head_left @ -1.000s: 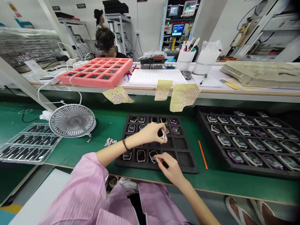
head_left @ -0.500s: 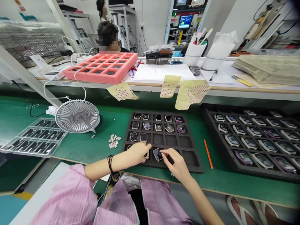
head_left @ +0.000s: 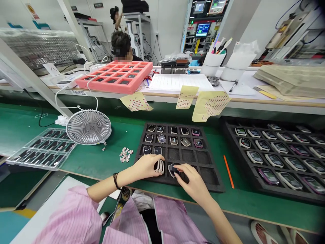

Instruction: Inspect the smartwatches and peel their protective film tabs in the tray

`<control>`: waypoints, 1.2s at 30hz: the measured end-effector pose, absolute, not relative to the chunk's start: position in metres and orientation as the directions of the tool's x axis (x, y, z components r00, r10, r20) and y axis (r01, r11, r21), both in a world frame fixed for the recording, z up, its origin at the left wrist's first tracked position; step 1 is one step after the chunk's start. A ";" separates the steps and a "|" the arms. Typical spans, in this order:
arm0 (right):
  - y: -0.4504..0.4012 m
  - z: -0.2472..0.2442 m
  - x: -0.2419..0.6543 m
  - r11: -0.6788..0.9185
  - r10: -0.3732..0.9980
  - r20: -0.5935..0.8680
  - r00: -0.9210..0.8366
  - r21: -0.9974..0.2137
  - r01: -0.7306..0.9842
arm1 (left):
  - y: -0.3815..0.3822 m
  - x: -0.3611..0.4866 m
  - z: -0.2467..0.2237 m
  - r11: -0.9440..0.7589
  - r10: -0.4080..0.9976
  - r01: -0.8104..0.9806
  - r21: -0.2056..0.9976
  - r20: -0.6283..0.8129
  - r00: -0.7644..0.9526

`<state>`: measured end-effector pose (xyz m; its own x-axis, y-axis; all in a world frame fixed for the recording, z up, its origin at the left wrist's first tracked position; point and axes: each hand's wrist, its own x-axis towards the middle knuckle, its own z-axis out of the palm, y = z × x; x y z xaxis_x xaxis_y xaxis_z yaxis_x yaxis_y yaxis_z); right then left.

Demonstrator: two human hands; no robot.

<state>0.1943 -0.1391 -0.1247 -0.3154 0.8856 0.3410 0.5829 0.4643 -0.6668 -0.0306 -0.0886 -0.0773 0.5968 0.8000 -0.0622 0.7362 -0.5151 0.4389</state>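
Note:
A black foam tray [head_left: 179,154] with square compartments lies in front of me, several smartwatch cases in its rows. My left hand [head_left: 148,166] is closed around several light-rimmed watch cases [head_left: 159,167] held side by side over the tray's front-left part. To its right, my right hand [head_left: 190,176] pinches a dark-faced smartwatch case [head_left: 172,170] at a front-row compartment. Thumb and fingers cover part of that case; I cannot tell whether it rests on the foam.
On the right stands a larger black tray [head_left: 243,169] of watches, with an orange stick [head_left: 229,171] beside it. Left are small foil-like pieces [head_left: 125,155], a fan [head_left: 88,127] and a clear tray [head_left: 42,149]. A shelf behind bears a pink foam tray [head_left: 114,77]. A person sits beyond.
My left hand has turned, so the edges of the watch cases in it now show more. My right fingers have moved further over the smartwatch case. The whole view has shifted slightly.

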 end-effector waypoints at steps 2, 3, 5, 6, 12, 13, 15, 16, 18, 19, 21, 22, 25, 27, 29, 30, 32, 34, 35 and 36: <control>-0.141 -0.122 0.192 0.392 0.919 0.314 -0.238 -0.782 0.484 | -0.094 -0.036 -0.072 -0.496 0.832 0.708 0.503 0.042 0.553; -0.143 -0.120 0.188 0.349 0.935 0.285 -0.210 -0.842 0.412 | -0.097 -0.037 -0.070 -0.504 0.838 0.689 0.520 0.101 0.536; -0.144 -0.118 0.175 0.259 0.955 0.210 -0.212 -0.936 0.241 | -0.104 -0.036 -0.069 -0.547 0.822 0.651 0.526 0.193 0.535; -0.144 -0.117 0.167 0.216 0.955 0.175 -0.239 -0.963 0.159 | -0.107 -0.034 -0.069 -0.576 0.805 0.636 0.514 0.222 0.550; -0.139 -0.115 0.126 0.179 0.958 0.123 -0.261 -0.962 0.206 | -0.117 -0.029 -0.080 -0.656 0.746 0.623 0.425 0.243 0.620; -0.138 -0.116 0.122 0.183 0.960 0.121 -0.253 -0.954 0.238 | -0.118 -0.030 -0.082 -0.651 0.752 0.631 0.422 0.250 0.610; -0.137 -0.118 0.115 0.198 0.957 0.129 -0.259 -0.944 0.263 | -0.120 -0.035 -0.087 -0.648 0.759 0.643 0.409 0.278 0.588; -0.136 -0.120 0.112 0.209 0.954 0.137 -0.268 -0.942 0.261 | -0.121 -0.037 -0.089 -0.647 0.761 0.650 0.398 0.295 0.578; -0.134 -0.124 0.103 0.228 0.947 0.156 -0.280 -0.942 0.246 | -0.123 -0.041 -0.093 -0.646 0.764 0.664 0.377 0.319 0.561; -0.133 -0.126 0.098 0.233 0.947 0.167 -0.275 -0.945 0.229 | -0.125 -0.043 -0.094 -0.642 0.767 0.672 0.369 0.323 0.554; -0.129 -0.130 0.088 0.230 0.952 0.186 -0.244 -0.959 0.167 | -0.128 -0.047 -0.094 -0.625 0.780 0.689 0.367 0.321 0.537; -0.127 -0.131 0.082 0.210 0.957 0.179 -0.228 -0.970 0.120 | -0.129 -0.050 -0.092 -0.615 0.788 0.691 0.380 0.316 0.528; -0.121 -0.133 0.071 -0.004 0.968 0.019 -0.249 -0.996 -0.092 | -0.132 -0.069 -0.084 -0.560 0.828 0.682 0.471 0.283 0.484; -0.116 -0.133 0.068 -0.208 0.940 -0.121 -0.318 -0.943 -0.259 | -0.133 -0.089 -0.081 -0.473 0.881 0.709 0.523 0.265 0.393; -0.112 -0.131 0.066 -0.337 0.914 -0.190 -0.360 -0.848 -0.410 | -0.132 -0.110 -0.084 -0.332 0.940 0.778 0.533 0.250 0.230; -0.110 -0.129 0.066 -0.370 0.908 -0.206 -0.365 -0.804 -0.466 | -0.131 -0.120 -0.089 -0.255 0.960 0.812 0.524 0.237 0.149; -0.108 -0.127 0.064 -0.407 0.901 -0.231 -0.366 -0.742 -0.533 | -0.128 -0.134 -0.104 -0.130 0.978 0.872 0.472 0.206 0.034; -0.108 -0.124 0.063 -0.437 0.891 -0.255 -0.376 -0.707 -0.556 | -0.125 -0.140 -0.120 -0.048 0.983 0.919 0.392 0.184 -0.027; -0.108 -0.123 0.063 -0.447 0.887 -0.263 -0.379 -0.693 -0.566 | -0.124 -0.141 -0.128 -0.014 0.984 0.936 0.351 0.171 -0.049; -0.108 -0.122 0.062 -0.455 0.885 -0.271 -0.379 -0.678 -0.578 | -0.122 -0.141 -0.134 0.016 0.986 0.949 0.315 0.155 -0.069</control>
